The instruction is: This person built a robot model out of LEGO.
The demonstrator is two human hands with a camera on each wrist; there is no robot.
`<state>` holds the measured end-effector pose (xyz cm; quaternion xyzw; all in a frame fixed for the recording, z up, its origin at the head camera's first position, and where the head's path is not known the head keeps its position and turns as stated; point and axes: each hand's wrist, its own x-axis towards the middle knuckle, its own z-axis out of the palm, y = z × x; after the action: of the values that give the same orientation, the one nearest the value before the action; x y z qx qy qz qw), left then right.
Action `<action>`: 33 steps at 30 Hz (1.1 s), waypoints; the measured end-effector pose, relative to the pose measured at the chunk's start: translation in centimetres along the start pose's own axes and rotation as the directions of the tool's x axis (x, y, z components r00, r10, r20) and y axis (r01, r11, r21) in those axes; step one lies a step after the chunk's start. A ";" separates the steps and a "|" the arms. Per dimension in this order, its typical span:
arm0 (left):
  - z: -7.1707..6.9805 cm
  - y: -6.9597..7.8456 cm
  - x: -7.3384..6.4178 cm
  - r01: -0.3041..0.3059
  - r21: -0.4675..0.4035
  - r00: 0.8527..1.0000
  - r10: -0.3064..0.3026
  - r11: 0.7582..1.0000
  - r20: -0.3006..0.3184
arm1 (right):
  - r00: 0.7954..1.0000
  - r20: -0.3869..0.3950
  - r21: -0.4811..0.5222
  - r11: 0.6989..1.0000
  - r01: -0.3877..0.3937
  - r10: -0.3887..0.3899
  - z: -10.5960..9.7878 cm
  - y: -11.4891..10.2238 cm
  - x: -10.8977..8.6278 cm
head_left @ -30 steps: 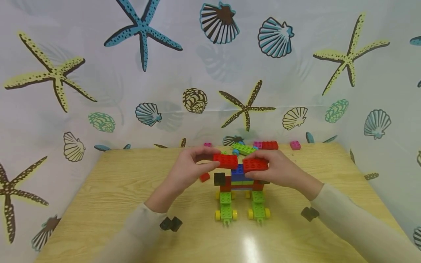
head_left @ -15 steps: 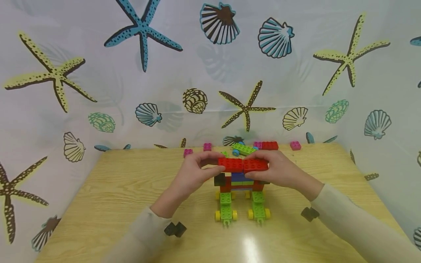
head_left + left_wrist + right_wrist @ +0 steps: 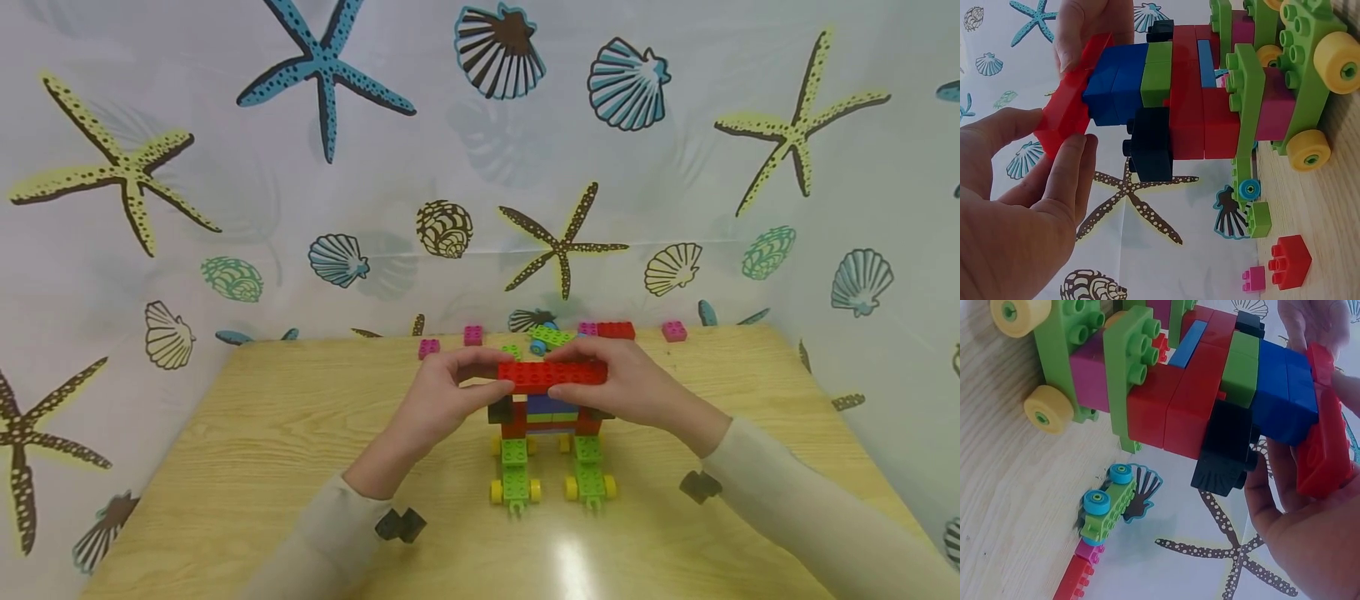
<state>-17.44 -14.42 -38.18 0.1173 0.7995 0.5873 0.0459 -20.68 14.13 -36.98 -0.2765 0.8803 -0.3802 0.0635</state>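
Two red toy bricks lie end to end on top of the blue bricks (image 3: pixel 1116 87) of a built block figure. My left hand (image 3: pixel 431 417) pinches the left red brick (image 3: pixel 1063 115) between thumb and fingers. The right red brick (image 3: pixel 1322 456) is pinched by my right hand (image 3: pixel 637 390). Under the blue bricks come green bricks (image 3: pixel 1157 75), black bricks (image 3: pixel 1152 145) sticking out at the sides, and red bricks (image 3: pixel 1188 128). At the bottom, green wheeled bases (image 3: pixel 515 477) with yellow wheels stand on the table.
Behind the figure, a green base with blue wheels (image 3: pixel 1107 506), a red brick (image 3: pixel 617 331) and several pink bricks (image 3: pixel 472 335) lie along the back of the wooden table (image 3: pixel 300 400). A cloth (image 3: pixel 420 167) printed with shells and starfish hangs behind it.
My left hand has brought its red brick right and down onto the blue bricks. My right hand and its brick have shifted slightly left, closing the gap between the two red bricks.
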 end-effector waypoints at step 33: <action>0.0 -0.1 0.4 -0.002 0.046 1.000 0.000 0.999 0.031 | 1.000 -0.030 -0.068 0.998 0.008 -0.011 0.6 0.0 0.4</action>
<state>-17.85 -14.36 -38.22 0.1277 0.8120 0.5669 0.0551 -20.84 13.52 -37.33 -0.2770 0.8922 -0.3545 0.0391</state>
